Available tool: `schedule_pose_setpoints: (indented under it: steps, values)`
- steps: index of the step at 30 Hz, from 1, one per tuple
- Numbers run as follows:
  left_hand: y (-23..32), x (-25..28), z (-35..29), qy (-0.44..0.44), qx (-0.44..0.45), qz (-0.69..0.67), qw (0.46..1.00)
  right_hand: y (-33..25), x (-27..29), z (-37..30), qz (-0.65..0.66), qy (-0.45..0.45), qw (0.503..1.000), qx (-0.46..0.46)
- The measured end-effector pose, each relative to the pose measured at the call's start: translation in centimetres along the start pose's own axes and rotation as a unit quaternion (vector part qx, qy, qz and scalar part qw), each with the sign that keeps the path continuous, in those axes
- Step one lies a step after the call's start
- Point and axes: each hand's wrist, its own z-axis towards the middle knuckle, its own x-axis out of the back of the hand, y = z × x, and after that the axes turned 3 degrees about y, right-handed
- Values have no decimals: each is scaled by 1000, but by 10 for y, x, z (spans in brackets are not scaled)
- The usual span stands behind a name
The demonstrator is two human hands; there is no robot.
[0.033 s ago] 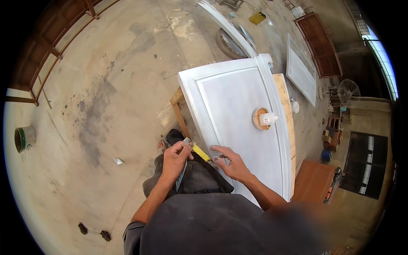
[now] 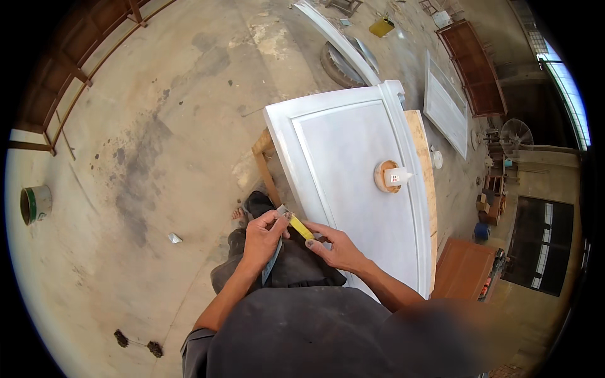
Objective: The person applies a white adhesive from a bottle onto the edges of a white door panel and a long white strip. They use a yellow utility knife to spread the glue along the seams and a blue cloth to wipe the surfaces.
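Note:
In front of my body, my left hand (image 2: 263, 238) is closed in a pinch. A small grey-white flat piece (image 2: 282, 209) pokes out above its fingertips, and a narrow bluish strip (image 2: 271, 264) hangs below them. A slim yellow object (image 2: 301, 228) runs from the left fingertips to my right hand (image 2: 337, 248). Its exact kind is unclear. The right thumb and fingers are closed about its lower end. Both hands are over my dark trousers, by the near left edge of a white framed panel (image 2: 353, 148). On the panel, a clear bottle (image 2: 396, 176) lies across a round tan container (image 2: 380, 178).
Wooden supports (image 2: 266, 165) hold up the panel. A tyre (image 2: 338, 68) and a yellow can (image 2: 381, 27) are on the floor beyond. A bucket (image 2: 41, 203) stands far left, brown boards (image 2: 463, 268) to the right. A fan (image 2: 517, 133) stands farther back.
My right hand has moved slightly left and closed around the lower end of the yellow object; its fingers were spread wider before. The left hand has barely shifted.

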Motion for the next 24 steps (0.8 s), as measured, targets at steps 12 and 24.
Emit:
schedule_pose_setpoints:
  steps: [12, 24]
  values:
    - [-17, 10, 18, 254, -123, 144, 949, -34, -27, 17, -50, -12, 997, -53]
    - [43, 2, 200, 97, 33, -73, 992, 74, 23, 56, -354, 269, 856, 263]
